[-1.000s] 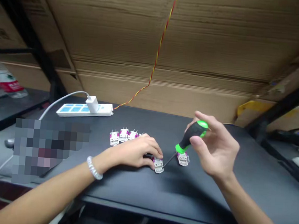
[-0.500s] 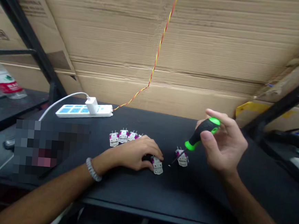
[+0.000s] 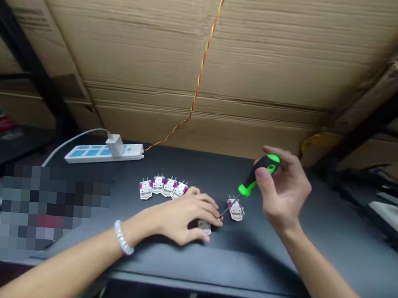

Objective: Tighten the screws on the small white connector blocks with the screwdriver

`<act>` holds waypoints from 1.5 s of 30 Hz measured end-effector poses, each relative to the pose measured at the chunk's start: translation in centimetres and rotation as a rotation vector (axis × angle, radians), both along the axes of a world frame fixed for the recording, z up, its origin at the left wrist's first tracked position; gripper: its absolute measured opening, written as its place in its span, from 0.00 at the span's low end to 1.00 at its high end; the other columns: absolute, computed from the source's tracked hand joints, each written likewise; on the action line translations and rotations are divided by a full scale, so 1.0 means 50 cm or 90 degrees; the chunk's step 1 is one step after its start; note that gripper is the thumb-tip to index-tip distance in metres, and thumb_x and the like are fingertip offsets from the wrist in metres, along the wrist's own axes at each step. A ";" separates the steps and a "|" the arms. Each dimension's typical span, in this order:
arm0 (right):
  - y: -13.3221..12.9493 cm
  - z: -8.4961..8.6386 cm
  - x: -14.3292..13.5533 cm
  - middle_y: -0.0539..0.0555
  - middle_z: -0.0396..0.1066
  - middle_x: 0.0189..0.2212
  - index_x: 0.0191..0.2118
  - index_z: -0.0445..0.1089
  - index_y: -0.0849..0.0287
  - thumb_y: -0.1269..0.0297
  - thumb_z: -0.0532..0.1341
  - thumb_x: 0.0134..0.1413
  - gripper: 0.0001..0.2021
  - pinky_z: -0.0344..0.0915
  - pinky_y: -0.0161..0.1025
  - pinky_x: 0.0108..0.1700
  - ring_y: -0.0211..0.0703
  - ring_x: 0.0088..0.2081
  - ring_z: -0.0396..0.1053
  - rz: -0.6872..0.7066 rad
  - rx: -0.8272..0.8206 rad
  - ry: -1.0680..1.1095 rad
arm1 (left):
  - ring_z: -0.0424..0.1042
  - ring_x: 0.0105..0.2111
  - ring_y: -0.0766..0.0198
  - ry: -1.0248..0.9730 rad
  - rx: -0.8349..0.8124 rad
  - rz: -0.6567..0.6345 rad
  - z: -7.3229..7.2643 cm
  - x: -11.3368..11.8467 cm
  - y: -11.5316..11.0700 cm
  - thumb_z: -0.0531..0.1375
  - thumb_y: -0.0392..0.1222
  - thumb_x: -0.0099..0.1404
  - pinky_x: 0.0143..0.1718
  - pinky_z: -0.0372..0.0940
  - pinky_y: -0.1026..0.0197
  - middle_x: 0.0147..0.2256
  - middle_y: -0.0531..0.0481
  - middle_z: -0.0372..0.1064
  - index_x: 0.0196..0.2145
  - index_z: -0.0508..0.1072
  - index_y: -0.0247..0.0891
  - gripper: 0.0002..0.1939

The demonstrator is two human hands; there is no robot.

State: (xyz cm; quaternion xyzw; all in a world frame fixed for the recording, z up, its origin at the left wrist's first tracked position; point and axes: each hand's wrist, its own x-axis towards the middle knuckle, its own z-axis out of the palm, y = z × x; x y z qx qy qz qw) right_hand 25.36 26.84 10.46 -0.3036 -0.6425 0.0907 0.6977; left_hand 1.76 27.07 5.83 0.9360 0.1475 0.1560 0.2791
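Pinning a small white-and-magenta plastic switch part [image 3: 204,225] under left fingers [image 3: 201,209], right fingers [image 3: 264,175] clamped on the green-and-black screwdriver [image 3: 257,175]; thin tip may skid off into those fingertips.

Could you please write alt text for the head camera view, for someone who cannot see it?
A right hand holds a green and black screwdriver tip-down, while the left hand covers a small white part on a dark table. Another part lies under the tip, four more in a row behind, a power strip beyond.
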 end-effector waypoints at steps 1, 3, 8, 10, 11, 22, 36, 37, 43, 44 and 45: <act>0.001 0.001 0.001 0.51 0.67 0.35 0.52 0.78 0.50 0.62 0.70 0.59 0.14 0.65 0.42 0.34 0.44 0.32 0.66 -0.007 0.005 0.002 | 0.70 0.62 0.49 -0.003 -0.004 0.000 0.000 0.000 0.000 0.67 0.47 0.71 0.64 0.56 0.45 0.56 0.42 0.79 0.57 0.79 0.42 0.18; 0.004 0.002 0.005 0.52 0.67 0.34 0.52 0.79 0.50 0.62 0.70 0.60 0.14 0.65 0.43 0.34 0.44 0.32 0.66 -0.025 0.010 0.016 | 0.70 0.62 0.49 -0.005 -0.010 0.002 -0.001 0.001 0.000 0.67 0.48 0.71 0.65 0.56 0.46 0.56 0.43 0.80 0.56 0.79 0.42 0.18; 0.010 0.001 0.013 0.52 0.69 0.34 0.52 0.78 0.51 0.58 0.70 0.60 0.15 0.65 0.45 0.36 0.45 0.31 0.66 -0.052 0.015 0.052 | 0.67 0.65 0.47 0.004 0.012 0.004 -0.003 -0.001 -0.001 0.67 0.50 0.72 0.66 0.54 0.43 0.60 0.43 0.76 0.56 0.79 0.44 0.18; 0.011 0.001 0.015 0.52 0.69 0.34 0.51 0.78 0.51 0.58 0.71 0.59 0.15 0.66 0.45 0.36 0.46 0.31 0.67 -0.053 0.002 0.052 | 0.66 0.66 0.46 -0.001 0.026 0.010 -0.001 -0.007 0.001 0.67 0.51 0.71 0.67 0.53 0.42 0.62 0.42 0.74 0.55 0.80 0.44 0.18; 0.011 0.000 0.015 0.52 0.69 0.34 0.52 0.78 0.50 0.57 0.70 0.60 0.15 0.66 0.45 0.37 0.45 0.32 0.67 -0.047 0.000 0.062 | 0.66 0.66 0.45 -0.003 0.029 0.013 0.002 -0.011 0.004 0.67 0.52 0.71 0.66 0.53 0.42 0.62 0.41 0.74 0.54 0.80 0.45 0.17; -0.015 -0.028 -0.028 0.52 0.77 0.36 0.57 0.69 0.50 0.56 0.66 0.65 0.18 0.77 0.44 0.33 0.44 0.32 0.77 0.157 -0.044 0.035 | 0.75 0.56 0.53 0.022 0.022 0.026 0.019 -0.040 0.031 0.65 0.39 0.72 0.61 0.56 0.49 0.51 0.46 0.82 0.51 0.81 0.45 0.11; -0.032 -0.034 -0.051 0.51 0.76 0.34 0.55 0.71 0.50 0.62 0.65 0.66 0.14 0.75 0.42 0.32 0.43 0.32 0.76 0.185 0.000 -0.017 | 0.75 0.60 0.53 0.013 0.017 0.020 0.002 -0.031 0.032 0.67 0.41 0.72 0.62 0.55 0.49 0.55 0.44 0.81 0.50 0.82 0.45 0.10; -0.032 -0.034 -0.051 0.51 0.76 0.34 0.56 0.72 0.50 0.62 0.65 0.66 0.14 0.75 0.41 0.32 0.43 0.32 0.76 0.190 0.005 -0.018 | 0.76 0.60 0.53 0.013 0.017 0.023 0.002 -0.031 0.032 0.67 0.41 0.72 0.62 0.55 0.49 0.54 0.45 0.81 0.50 0.82 0.45 0.10; -0.032 -0.038 -0.050 0.51 0.75 0.34 0.59 0.71 0.49 0.63 0.65 0.67 0.17 0.74 0.40 0.32 0.42 0.33 0.75 0.233 0.013 -0.024 | 0.77 0.57 0.55 0.014 0.013 0.027 0.006 -0.031 0.031 0.68 0.41 0.72 0.61 0.56 0.51 0.55 0.47 0.81 0.50 0.82 0.46 0.10; -0.032 -0.039 -0.051 0.51 0.74 0.34 0.59 0.72 0.50 0.62 0.65 0.67 0.17 0.74 0.40 0.32 0.42 0.33 0.74 0.232 0.012 -0.025 | 0.77 0.57 0.55 0.013 0.013 0.025 0.006 -0.032 0.031 0.68 0.41 0.72 0.61 0.56 0.51 0.55 0.47 0.81 0.50 0.82 0.45 0.10; -0.031 -0.039 -0.052 0.51 0.74 0.34 0.58 0.72 0.50 0.62 0.65 0.67 0.16 0.74 0.40 0.32 0.42 0.32 0.74 0.231 0.011 -0.025 | 0.77 0.56 0.55 0.012 0.012 0.025 0.005 -0.032 0.031 0.68 0.41 0.72 0.61 0.56 0.51 0.55 0.46 0.81 0.50 0.82 0.45 0.10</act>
